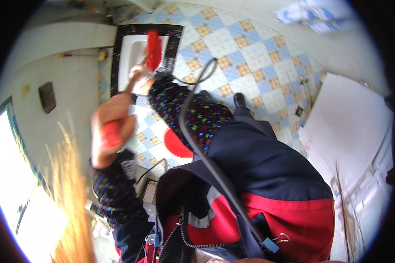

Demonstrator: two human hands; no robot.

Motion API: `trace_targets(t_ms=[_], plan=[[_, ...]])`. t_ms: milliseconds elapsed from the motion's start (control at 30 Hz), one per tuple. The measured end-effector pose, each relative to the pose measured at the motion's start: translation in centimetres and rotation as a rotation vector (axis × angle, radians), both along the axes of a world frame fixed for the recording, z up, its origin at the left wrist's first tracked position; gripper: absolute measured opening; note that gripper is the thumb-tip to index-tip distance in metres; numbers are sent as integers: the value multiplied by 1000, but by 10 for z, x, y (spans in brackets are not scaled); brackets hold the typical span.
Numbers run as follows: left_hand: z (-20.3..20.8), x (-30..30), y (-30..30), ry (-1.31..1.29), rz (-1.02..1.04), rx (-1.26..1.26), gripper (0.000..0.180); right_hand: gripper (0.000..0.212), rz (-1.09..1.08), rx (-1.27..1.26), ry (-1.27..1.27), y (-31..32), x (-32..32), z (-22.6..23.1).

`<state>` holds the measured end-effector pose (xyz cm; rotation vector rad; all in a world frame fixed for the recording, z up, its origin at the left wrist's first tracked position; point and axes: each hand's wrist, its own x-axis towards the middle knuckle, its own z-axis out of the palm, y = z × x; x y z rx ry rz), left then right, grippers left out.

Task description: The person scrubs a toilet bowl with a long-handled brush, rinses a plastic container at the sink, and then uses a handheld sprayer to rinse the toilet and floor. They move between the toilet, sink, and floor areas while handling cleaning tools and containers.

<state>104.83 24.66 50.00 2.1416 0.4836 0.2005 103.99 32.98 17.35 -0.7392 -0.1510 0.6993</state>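
Note:
A long-handled brush (154,52) with a red bristled head is held over a white squat toilet (126,55) set in a black border. My left hand (111,127) is closed round the red end of its handle, blurred by motion. Further along the handle, my right hand (140,78), which looks pale as if gloved, is wrapped round it near the head. Whether the bristles touch the toilet I cannot tell. A red basin (174,147) on the tiled floor is partly hidden behind my right sleeve.
A dark cable (189,118) loops across in front of my body. Blurred tan strands (70,193) rise at the lower left. A large white panel (344,118) leans on the right. A blue-and-white bag (314,15) lies at the far right. My dark shoe (239,100) stands on the tiles.

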Motion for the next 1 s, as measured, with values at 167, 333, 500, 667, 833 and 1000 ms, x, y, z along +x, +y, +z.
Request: trace_targets(t_ms=[167,333,500,667,833,1000], plan=[[-2,3,-37,-58,-193,45,21,15,711,324,879,-56,38,23],[57,-9,-58,-249,-313,30,29,22,583,26,1007,-113,58,101],[67,-6,-52,-282,-382,-51,23,44,1041,-276,509,-213,120,142],[50,29,-67,-313,-404,-235,23,33,509,-619,53,-444,203,118],[55,53,-84,-176,-579,-293,26,33,292,-1641,-634,-723,175,92],[60,60,-129,-119,-403,-299,28,24,-6,-1841,124,-844,94,35]])
